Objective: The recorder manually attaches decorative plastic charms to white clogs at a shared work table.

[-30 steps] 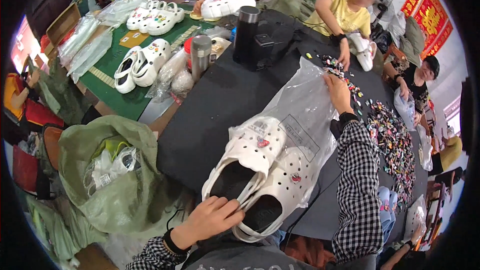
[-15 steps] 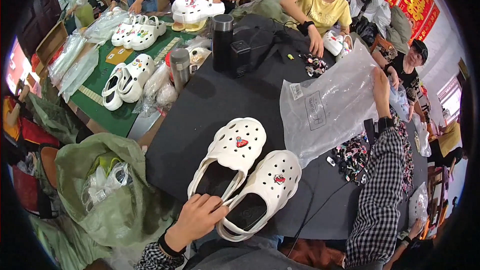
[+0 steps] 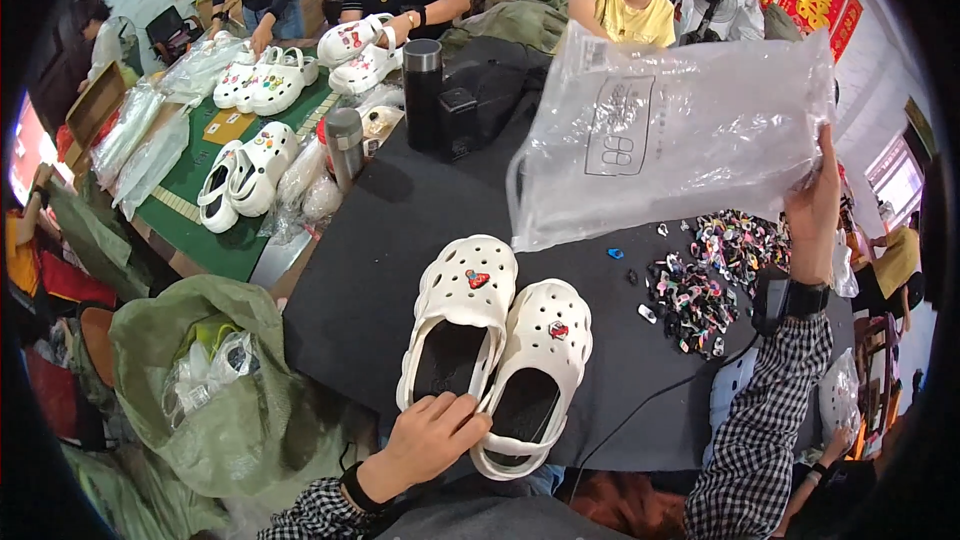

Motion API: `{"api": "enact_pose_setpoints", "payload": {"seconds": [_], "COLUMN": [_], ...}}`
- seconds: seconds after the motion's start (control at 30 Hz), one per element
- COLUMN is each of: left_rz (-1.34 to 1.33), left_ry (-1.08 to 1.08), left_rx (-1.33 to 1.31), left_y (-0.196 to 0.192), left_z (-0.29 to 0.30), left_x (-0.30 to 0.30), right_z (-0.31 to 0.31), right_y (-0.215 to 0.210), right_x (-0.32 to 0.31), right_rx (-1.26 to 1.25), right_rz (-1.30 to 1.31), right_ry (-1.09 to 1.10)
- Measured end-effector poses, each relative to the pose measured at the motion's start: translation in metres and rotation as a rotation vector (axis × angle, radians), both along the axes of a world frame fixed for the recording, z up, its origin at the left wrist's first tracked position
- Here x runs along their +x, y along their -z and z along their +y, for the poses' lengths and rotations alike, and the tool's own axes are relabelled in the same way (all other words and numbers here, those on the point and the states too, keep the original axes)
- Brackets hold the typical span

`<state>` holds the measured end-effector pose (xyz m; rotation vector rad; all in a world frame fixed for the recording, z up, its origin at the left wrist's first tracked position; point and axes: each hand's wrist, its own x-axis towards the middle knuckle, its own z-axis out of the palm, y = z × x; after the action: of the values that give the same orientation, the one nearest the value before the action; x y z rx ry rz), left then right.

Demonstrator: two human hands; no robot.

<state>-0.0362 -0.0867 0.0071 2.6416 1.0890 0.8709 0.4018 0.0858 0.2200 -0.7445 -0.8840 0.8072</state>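
Observation:
A pair of white clogs lies side by side at the near edge of the black table, toes pointing away from me. The left clog (image 3: 465,275) and the right clog (image 3: 562,355) each carry a small reddish charm on top. My left hand (image 3: 432,442) is closed round their heel straps where the two shoes meet. Up at the right, my right hand (image 3: 815,215) grips one end of a clear plastic bag (image 3: 700,140) with a dark printed panel. The bag hangs stretched out above the table beyond the clogs, and my right fingers are partly hidden by it.
Loose shoe charms (image 3: 690,305) lie heaped right of the clogs. A black flask (image 3: 423,90) and a steel bottle (image 3: 345,145) stand at the back left. More white clogs (image 3: 262,170) sit on the green table (image 3: 185,205). A green sack (image 3: 130,335) stands at left. Co-workers stand across.
My right hand has lifted and spread the plastic bag, which now covers more of the far table. The clogs have straightened and come closer together in my left hand. The view has shifted slightly.

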Motion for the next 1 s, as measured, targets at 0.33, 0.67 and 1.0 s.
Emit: {"api": "enact_pose_setpoints", "payload": {"seconds": [0.33, 0.67, 1.0], "left_rz": [0.020, -0.360, -0.503], "left_ry": [0.028, -0.211, -0.004], "left_rx": [-0.126, 0.163, 0.189], "left_y": [-0.010, -0.052, -0.073], "left_z": [0.001, 0.005, 0.057], "left_x": [-0.002, -0.037, -0.011], "right_z": [-0.070, -0.073, -0.097], "right_y": [0.000, 0.054, 0.096], "right_x": [-0.099, -0.176, -0.217], "right_rx": [0.097, 0.099, -0.191], "right_rz": [0.021, 0.218, 0.287], "right_ry": [0.148, -0.508, -0.924]}}
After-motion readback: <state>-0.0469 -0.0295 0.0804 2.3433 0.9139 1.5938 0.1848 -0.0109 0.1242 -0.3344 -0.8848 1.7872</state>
